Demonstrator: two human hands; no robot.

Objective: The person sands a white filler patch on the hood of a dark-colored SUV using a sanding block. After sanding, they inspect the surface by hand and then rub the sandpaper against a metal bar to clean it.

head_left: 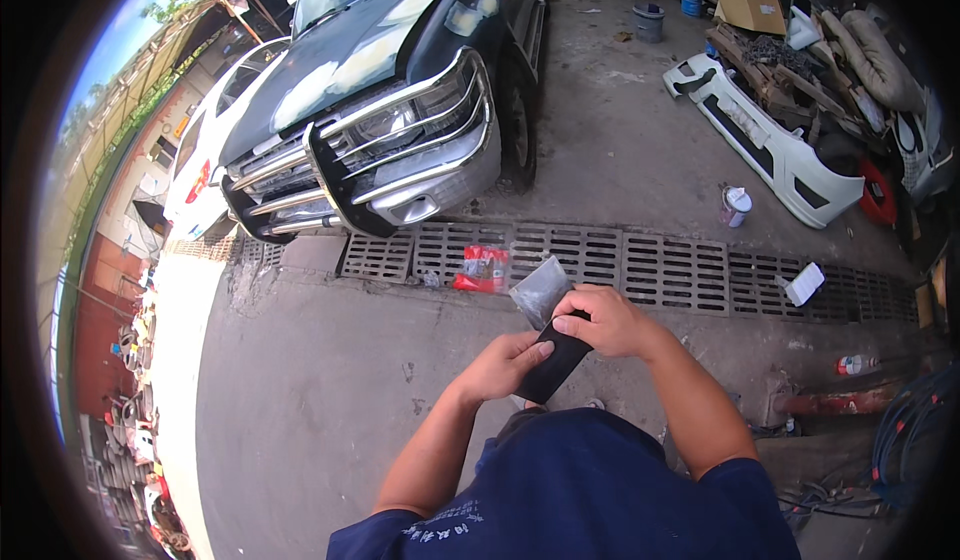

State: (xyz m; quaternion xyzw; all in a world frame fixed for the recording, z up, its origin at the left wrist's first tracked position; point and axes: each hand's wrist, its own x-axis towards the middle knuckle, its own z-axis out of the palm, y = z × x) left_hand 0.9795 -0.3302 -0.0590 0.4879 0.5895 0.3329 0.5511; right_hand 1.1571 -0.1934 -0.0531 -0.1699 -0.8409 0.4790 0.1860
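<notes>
Both hands meet in front of my body on a thin sheet, black (556,368) on its near part. Its far part is pale grey and dusty; it looks like sandpaper, but I cannot tell for sure. My left hand (506,363) pinches the black part's left edge, thumb on top. From the upper right, my right hand (607,322) grips the sheet near where black and grey meet, its fingers curled over. Whether the grey part is the same sheet bent over or a separate piece is partly hidden by my right fingers.
A dark pickup-like vehicle (400,30) with pale filler patches and a chrome bull bar (345,175) stands ahead. A metal floor grate (675,272) crosses between us, with a red-and-clear plastic wrapper (482,268) on it. To the right lie a tin can (735,206), a white bumper (765,145) and hoses (905,440).
</notes>
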